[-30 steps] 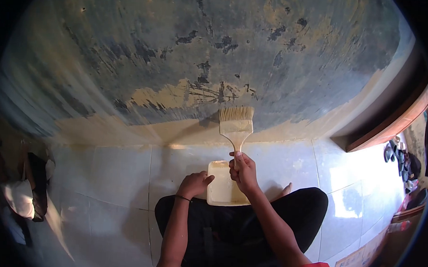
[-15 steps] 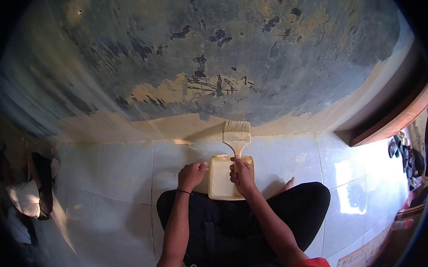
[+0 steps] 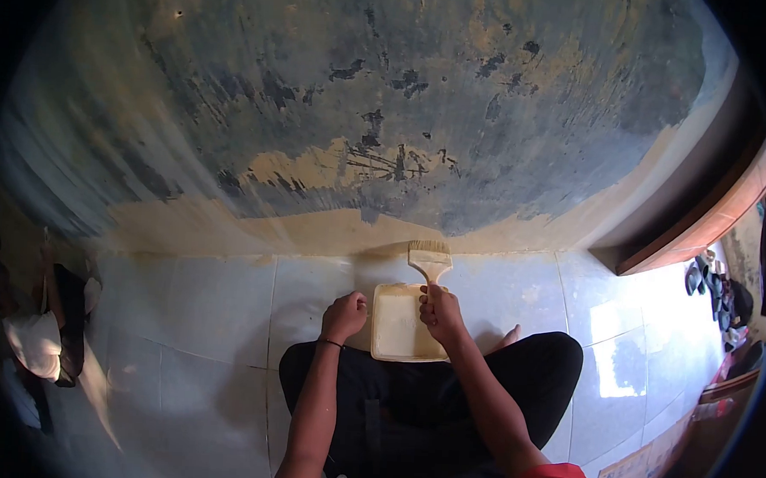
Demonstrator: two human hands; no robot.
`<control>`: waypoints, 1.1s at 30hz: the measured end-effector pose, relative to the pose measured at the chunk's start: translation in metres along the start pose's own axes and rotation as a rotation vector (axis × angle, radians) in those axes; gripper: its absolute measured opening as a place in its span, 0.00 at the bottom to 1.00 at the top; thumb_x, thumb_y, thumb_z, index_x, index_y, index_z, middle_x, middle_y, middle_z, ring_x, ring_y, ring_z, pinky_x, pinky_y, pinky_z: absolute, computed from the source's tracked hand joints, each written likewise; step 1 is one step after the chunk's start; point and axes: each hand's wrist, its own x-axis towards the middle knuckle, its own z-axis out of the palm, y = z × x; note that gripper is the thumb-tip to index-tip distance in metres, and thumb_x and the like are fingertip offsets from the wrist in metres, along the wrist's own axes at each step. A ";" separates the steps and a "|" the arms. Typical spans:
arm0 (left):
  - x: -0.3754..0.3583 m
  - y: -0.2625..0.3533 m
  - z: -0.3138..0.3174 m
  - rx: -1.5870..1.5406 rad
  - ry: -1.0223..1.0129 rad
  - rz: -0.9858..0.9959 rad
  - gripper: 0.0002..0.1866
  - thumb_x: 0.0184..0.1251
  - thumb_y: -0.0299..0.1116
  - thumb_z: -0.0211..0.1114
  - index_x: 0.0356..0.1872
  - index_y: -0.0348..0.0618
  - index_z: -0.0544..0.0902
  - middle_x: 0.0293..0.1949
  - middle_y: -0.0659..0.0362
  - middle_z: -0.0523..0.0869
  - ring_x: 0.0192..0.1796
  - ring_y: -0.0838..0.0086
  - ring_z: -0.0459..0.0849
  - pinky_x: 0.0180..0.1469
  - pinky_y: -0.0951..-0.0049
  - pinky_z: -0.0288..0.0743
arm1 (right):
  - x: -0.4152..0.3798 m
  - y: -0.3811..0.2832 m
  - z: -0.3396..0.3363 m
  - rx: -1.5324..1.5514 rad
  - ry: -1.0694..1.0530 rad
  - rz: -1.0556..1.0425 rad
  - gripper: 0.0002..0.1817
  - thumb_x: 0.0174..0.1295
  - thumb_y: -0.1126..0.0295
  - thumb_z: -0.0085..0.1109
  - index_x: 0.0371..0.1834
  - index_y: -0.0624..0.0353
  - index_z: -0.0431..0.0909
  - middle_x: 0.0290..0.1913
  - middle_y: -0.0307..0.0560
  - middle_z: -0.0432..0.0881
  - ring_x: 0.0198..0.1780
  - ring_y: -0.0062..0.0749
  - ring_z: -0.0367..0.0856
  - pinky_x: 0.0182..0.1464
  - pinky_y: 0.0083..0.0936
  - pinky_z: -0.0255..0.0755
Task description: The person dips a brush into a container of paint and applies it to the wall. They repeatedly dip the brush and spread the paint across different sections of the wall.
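Observation:
My right hand is wrapped round the handle of a wide, flat paintbrush, its pale bristles pointing away from me toward the wall. The brush is held over the far right part of a shallow rectangular tub, which contains cream-coloured paint. The tub rests on the floor just in front of my crossed legs. Close to the tub's left rim, my left hand is curled into a loose fist, with nothing visible in it. A dark band circles that wrist.
Ahead stands a wall with patchy grey, black and tan paint, cream along its base. Pale tiles cover the floor. A wooden frame and several shoes are at right, cardboard lower right. Bags or cloth hang at left.
The brush has come slightly back toward me and its bristles look more foreshortened. My left hand stays curled beside the tub. The whole view has shifted a little.

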 end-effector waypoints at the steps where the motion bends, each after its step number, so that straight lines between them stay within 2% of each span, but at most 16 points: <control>1: 0.001 -0.001 0.000 0.014 -0.004 -0.007 0.12 0.58 0.35 0.53 0.39 0.47 0.80 0.38 0.54 0.85 0.43 0.58 0.82 0.45 0.60 0.75 | 0.000 -0.005 0.000 -0.018 -0.019 -0.010 0.14 0.68 0.60 0.45 0.42 0.62 0.66 0.26 0.38 0.66 0.15 0.15 0.56 0.13 0.13 0.49; 16: -0.008 -0.006 0.005 -0.035 0.020 0.057 0.13 0.58 0.39 0.51 0.38 0.46 0.80 0.36 0.52 0.85 0.42 0.55 0.82 0.44 0.58 0.76 | -0.108 -0.093 0.053 -0.092 -0.179 -0.264 0.17 0.69 0.60 0.45 0.48 0.65 0.66 0.26 0.38 0.65 0.17 0.13 0.57 0.14 0.11 0.50; 19: -0.008 -0.007 0.006 -0.027 0.015 0.086 0.12 0.59 0.39 0.51 0.37 0.47 0.80 0.35 0.51 0.85 0.41 0.55 0.82 0.44 0.58 0.76 | -0.131 -0.114 0.066 -0.128 -0.213 -0.377 0.17 0.69 0.59 0.45 0.48 0.65 0.66 0.25 0.37 0.65 0.15 0.13 0.56 0.13 0.12 0.48; 25: -0.006 -0.010 0.011 0.024 0.014 0.033 0.12 0.59 0.39 0.51 0.37 0.48 0.80 0.35 0.52 0.85 0.41 0.55 0.82 0.44 0.58 0.76 | -0.162 -0.174 0.090 -0.179 -0.273 -0.791 0.19 0.68 0.57 0.44 0.46 0.64 0.70 0.22 0.37 0.69 0.12 0.13 0.57 0.11 0.12 0.49; 28: -0.005 -0.011 0.012 0.036 -0.005 0.034 0.13 0.59 0.40 0.50 0.37 0.48 0.80 0.36 0.52 0.85 0.42 0.55 0.82 0.45 0.58 0.75 | -0.170 -0.214 0.106 -0.157 -0.302 -0.859 0.19 0.68 0.57 0.44 0.47 0.64 0.69 0.22 0.37 0.68 0.11 0.13 0.57 0.10 0.12 0.49; 30: -0.005 -0.010 0.011 0.044 -0.015 0.030 0.13 0.59 0.40 0.50 0.37 0.49 0.80 0.36 0.52 0.85 0.42 0.55 0.82 0.45 0.58 0.75 | -0.171 -0.236 0.115 -0.168 -0.427 -0.912 0.18 0.69 0.56 0.43 0.47 0.63 0.68 0.22 0.37 0.67 0.12 0.12 0.57 0.11 0.12 0.49; 33: -0.005 -0.010 0.011 0.051 -0.036 0.020 0.13 0.60 0.40 0.50 0.38 0.49 0.80 0.37 0.52 0.85 0.43 0.56 0.82 0.45 0.58 0.75 | -0.163 -0.258 0.123 -0.218 -0.437 -0.971 0.18 0.69 0.56 0.43 0.46 0.62 0.68 0.22 0.36 0.67 0.13 0.12 0.57 0.12 0.11 0.49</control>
